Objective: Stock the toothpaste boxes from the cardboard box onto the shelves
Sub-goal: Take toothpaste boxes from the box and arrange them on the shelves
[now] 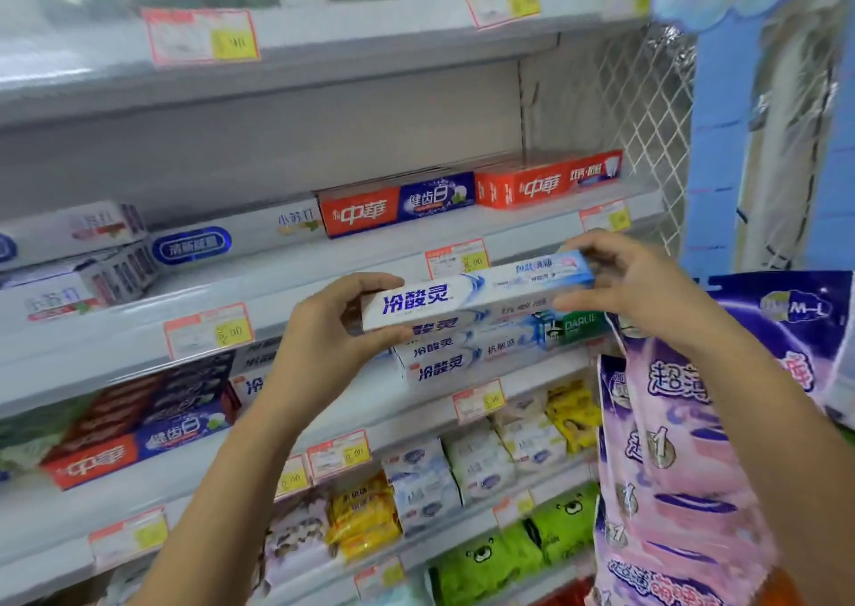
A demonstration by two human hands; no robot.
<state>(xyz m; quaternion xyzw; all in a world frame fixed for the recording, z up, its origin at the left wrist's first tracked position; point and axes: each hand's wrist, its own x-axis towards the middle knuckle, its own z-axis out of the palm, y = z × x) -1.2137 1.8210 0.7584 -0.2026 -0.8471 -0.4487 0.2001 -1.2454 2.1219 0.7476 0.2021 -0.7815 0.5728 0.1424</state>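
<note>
Currently the white-and-blue toothpaste box [476,293] is in the air, lying lengthwise and nearly level, just in front of and slightly above the stack of matching boxes [444,360] on the shelf [379,402]. The person's left hand [333,328] wraps round its left end, and the right hand [634,281] pinches its right end between thumb and fingertips. The step in hand looks like setting this box onto that stack. To do it well, the person should hold the printed face outward, with the brand name the same way round as on the stack. The box should go down flat rather than end-first, its front edge squared with the boxes beneath so that nothing overhangs. The gap above the stack, under the next shelf rail, seems low, so the box probably has to slide in from the front, one end released at a time. A green Darlie box [578,325] lies just right of the stack, and whether it touches cannot be told; a careless nudge could shift it. Left of the stack, on the same shelf, lie red-and-blue toothpaste boxes [139,434]. Right of the stack hangs a pink pack [671,443], close to the right forearm, which could snag on it. The cardboard box is not in view.
</note>
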